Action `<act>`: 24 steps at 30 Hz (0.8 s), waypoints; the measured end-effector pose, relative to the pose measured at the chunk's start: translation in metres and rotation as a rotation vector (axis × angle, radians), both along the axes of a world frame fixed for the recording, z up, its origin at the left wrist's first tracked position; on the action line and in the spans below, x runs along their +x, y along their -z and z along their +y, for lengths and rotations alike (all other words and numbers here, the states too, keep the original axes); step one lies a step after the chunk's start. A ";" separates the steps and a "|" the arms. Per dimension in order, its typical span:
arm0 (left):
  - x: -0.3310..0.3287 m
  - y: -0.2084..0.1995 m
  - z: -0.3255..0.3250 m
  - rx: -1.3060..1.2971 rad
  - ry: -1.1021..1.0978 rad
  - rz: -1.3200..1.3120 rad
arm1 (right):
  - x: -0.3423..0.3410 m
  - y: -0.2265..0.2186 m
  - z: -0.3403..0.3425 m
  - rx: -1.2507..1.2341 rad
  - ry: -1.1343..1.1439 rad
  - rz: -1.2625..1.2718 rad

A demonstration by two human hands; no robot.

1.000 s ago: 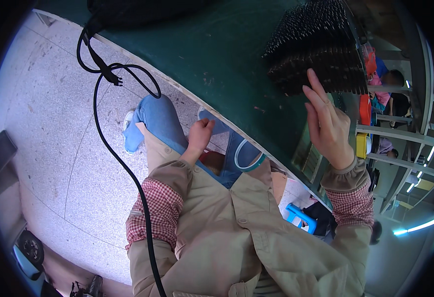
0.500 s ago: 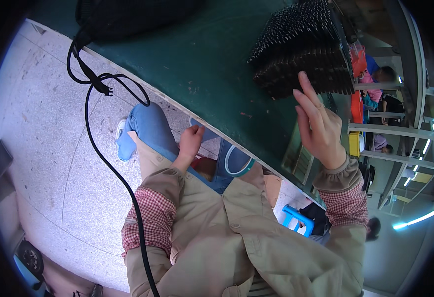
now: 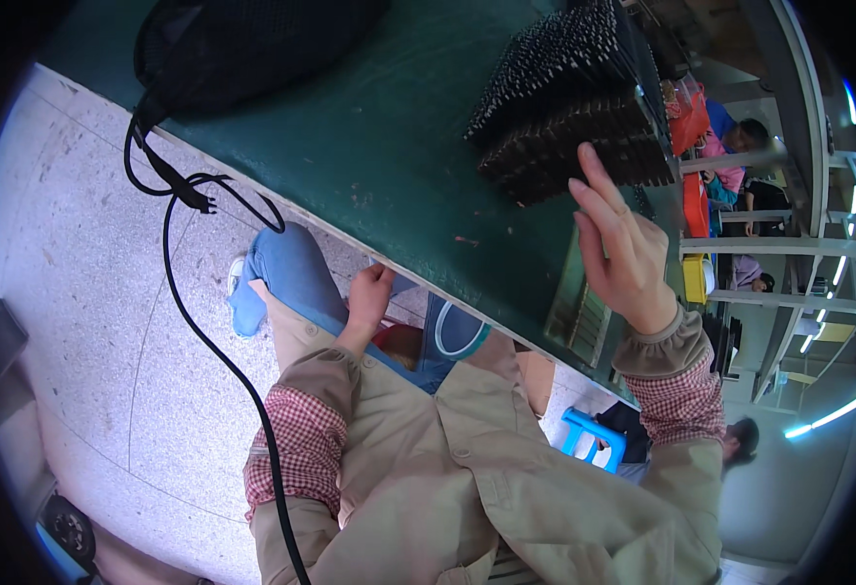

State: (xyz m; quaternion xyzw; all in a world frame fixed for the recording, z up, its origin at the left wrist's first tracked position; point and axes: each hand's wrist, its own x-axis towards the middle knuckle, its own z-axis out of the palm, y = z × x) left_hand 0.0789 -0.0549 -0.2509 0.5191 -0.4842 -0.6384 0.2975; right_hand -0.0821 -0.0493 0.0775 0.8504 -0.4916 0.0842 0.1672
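On the green table stands a thick stack of thin black plates with jagged edges. My right hand is raised over the table at the near side of this stack. Its fingers are stretched out with nothing in them, the index fingertip in front of the plates; I cannot tell whether it touches them. My left hand is low at the table's near edge above my lap, fingers closed. Whatever it may pinch is hidden or too small to name. A pale ring with a teal rim is near my lap under the table edge.
A black mesh bag lies on the table's far left. A black cable hangs across the left side. At the right are a red bin, a yellow bin, a blue stool and several people farther off.
The whole view has shifted slightly, so the table and stack appear farther left. My left hand's fingertips have come up against the table edge. My right hand keeps nearly the same pose.
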 end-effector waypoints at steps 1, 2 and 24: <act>0.000 -0.001 0.000 -0.003 -0.014 0.000 | 0.000 0.000 -0.001 -0.006 -0.001 0.002; 0.000 0.000 -0.001 -0.009 -0.015 0.002 | 0.000 0.002 -0.001 -0.018 -0.012 0.005; -0.002 0.012 -0.003 0.038 0.002 0.045 | 0.003 -0.003 -0.002 -0.083 -0.053 -0.048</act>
